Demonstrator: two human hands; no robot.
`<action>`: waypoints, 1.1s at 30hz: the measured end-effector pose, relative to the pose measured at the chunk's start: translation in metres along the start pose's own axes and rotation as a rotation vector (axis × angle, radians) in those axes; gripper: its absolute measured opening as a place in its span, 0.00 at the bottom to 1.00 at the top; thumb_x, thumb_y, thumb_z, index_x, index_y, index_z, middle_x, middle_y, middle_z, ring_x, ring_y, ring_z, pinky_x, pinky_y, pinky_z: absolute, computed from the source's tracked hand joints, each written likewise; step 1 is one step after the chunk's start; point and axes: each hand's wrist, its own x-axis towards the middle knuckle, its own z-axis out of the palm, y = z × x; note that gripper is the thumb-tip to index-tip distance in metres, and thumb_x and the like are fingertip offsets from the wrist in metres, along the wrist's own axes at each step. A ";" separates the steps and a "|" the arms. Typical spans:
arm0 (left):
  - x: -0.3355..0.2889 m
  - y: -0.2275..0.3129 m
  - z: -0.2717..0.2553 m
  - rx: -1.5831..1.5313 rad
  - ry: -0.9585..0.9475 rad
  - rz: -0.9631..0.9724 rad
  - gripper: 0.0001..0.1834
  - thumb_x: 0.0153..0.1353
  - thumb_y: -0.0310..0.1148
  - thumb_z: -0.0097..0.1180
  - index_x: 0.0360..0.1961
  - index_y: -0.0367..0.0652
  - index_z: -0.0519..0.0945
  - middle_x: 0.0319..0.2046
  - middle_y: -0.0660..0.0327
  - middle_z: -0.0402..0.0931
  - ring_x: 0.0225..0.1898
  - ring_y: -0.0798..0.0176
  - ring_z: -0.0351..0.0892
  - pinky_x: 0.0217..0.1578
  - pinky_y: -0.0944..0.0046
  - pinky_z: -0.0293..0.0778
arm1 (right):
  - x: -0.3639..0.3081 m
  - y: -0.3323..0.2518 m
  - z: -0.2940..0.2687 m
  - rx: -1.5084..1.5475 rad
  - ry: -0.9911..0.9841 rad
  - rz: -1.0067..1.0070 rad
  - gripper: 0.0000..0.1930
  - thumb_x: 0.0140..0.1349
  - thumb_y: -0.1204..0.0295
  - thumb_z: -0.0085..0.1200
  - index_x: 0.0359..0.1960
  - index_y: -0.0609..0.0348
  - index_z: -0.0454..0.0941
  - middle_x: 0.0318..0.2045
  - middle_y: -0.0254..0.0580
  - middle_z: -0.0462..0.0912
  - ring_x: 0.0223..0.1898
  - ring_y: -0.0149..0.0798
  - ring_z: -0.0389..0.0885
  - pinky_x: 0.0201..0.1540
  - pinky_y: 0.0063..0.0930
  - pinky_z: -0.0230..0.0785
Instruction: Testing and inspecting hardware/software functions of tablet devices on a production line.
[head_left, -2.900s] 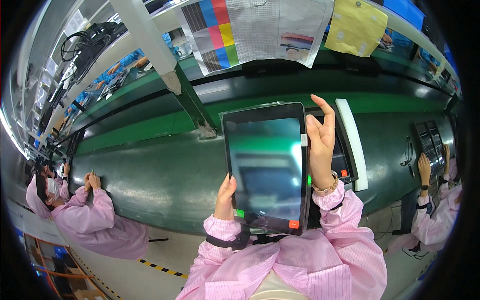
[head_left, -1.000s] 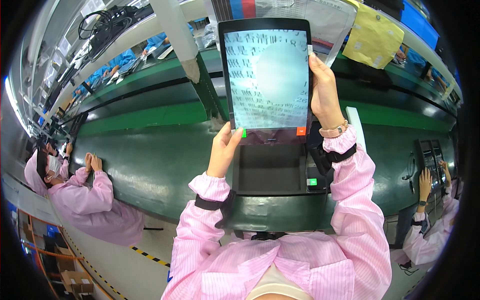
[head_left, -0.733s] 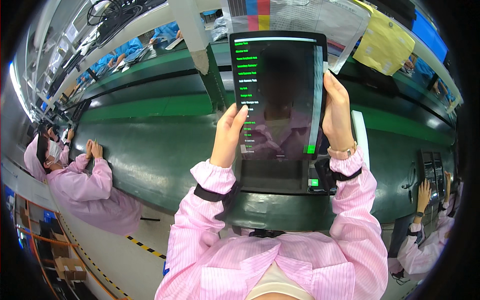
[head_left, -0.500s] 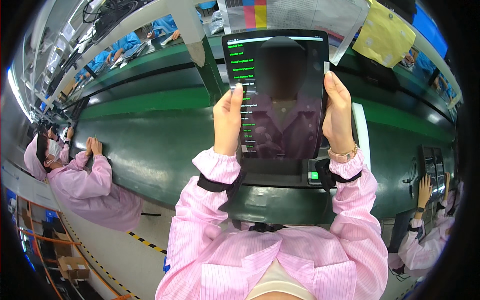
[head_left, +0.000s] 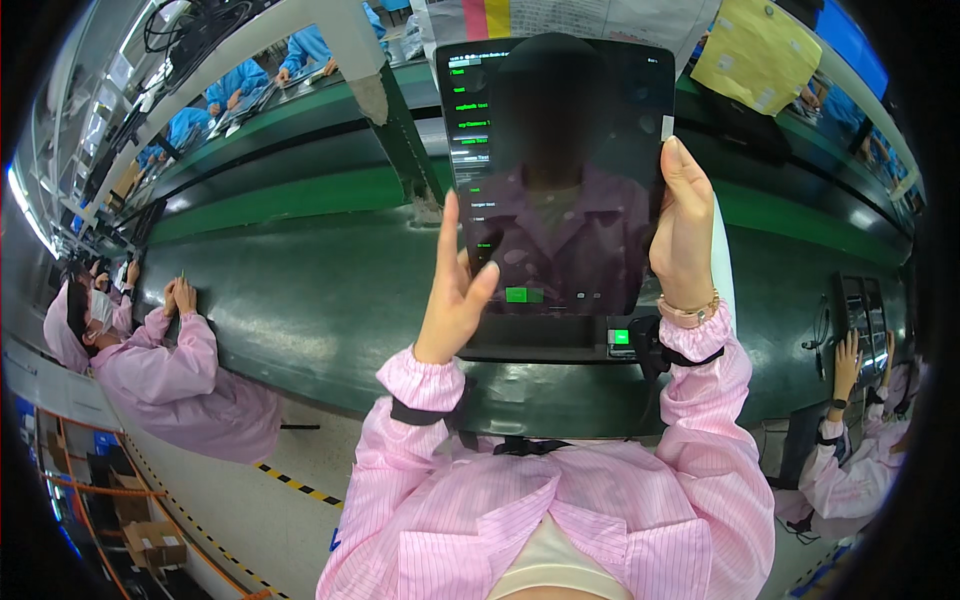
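A black tablet is upright in front of me above the bench. Its dark screen shows a list of green and white text lines down the left side, a small green button at the bottom and a dim reflection. My right hand grips the right edge, thumb along the front rim and other fingers hidden behind. At the lower left corner is my left hand, fingers apart: the index points up beside the edge, while the thumb lies over the lower left of the screen. Whether that thumb touches the glass I cannot tell.
Below the tablet, a small device with a lit green screen lies on the green bench. A post rises behind. A yellow sheet hangs at upper right. Co-workers in pink sit left and right; others in blue work beyond.
My left thumb has left the list at the upper left, and the left hand has dropped to the lower corner, fingers spreading. The tablet has risen slightly, and a green button now shows at its bottom.
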 end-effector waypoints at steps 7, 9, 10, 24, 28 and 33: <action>-0.022 -0.004 -0.006 -0.070 -0.013 -0.130 0.51 0.63 0.21 0.50 0.74 0.56 0.27 0.64 0.45 0.60 0.54 0.63 0.72 0.49 0.67 0.72 | -0.007 -0.004 0.004 -0.033 -0.022 0.009 0.14 0.73 0.63 0.45 0.43 0.62 0.76 0.40 0.34 0.81 0.40 0.24 0.77 0.45 0.19 0.68; -0.030 0.001 -0.008 -0.100 -0.037 -0.211 0.51 0.63 0.20 0.50 0.74 0.56 0.27 0.64 0.43 0.60 0.52 0.64 0.73 0.45 0.67 0.74 | -0.009 -0.003 0.003 -0.014 -0.024 0.007 0.14 0.73 0.63 0.45 0.43 0.63 0.76 0.40 0.35 0.81 0.41 0.24 0.77 0.46 0.19 0.68; -0.035 0.002 -0.009 -0.131 -0.062 -0.295 0.51 0.63 0.20 0.50 0.73 0.56 0.27 0.63 0.41 0.61 0.51 0.65 0.74 0.41 0.67 0.77 | -0.010 -0.002 0.002 0.002 -0.023 0.007 0.14 0.73 0.63 0.45 0.43 0.63 0.76 0.40 0.35 0.81 0.41 0.25 0.77 0.47 0.20 0.68; -0.065 0.001 -0.017 -0.224 0.020 -0.243 0.44 0.64 0.19 0.45 0.74 0.53 0.36 0.60 0.41 0.67 0.33 0.53 0.85 0.31 0.64 0.80 | -0.021 -0.007 0.021 0.028 -0.028 -0.006 0.14 0.72 0.63 0.45 0.44 0.61 0.76 0.40 0.35 0.81 0.41 0.25 0.77 0.48 0.20 0.67; -0.068 0.004 -0.017 -0.220 0.049 -0.216 0.43 0.64 0.18 0.46 0.74 0.51 0.38 0.57 0.42 0.71 0.31 0.52 0.85 0.29 0.64 0.80 | -0.019 -0.002 0.008 0.004 -0.111 -0.006 0.18 0.73 0.64 0.42 0.53 0.66 0.73 0.45 0.41 0.82 0.44 0.33 0.82 0.47 0.29 0.75; -0.071 0.006 -0.016 -0.242 0.069 -0.195 0.42 0.64 0.18 0.46 0.74 0.50 0.40 0.53 0.43 0.74 0.30 0.53 0.85 0.28 0.64 0.80 | -0.021 -0.001 0.011 0.089 -0.122 0.008 0.17 0.73 0.64 0.42 0.52 0.66 0.73 0.45 0.41 0.82 0.43 0.33 0.82 0.47 0.29 0.76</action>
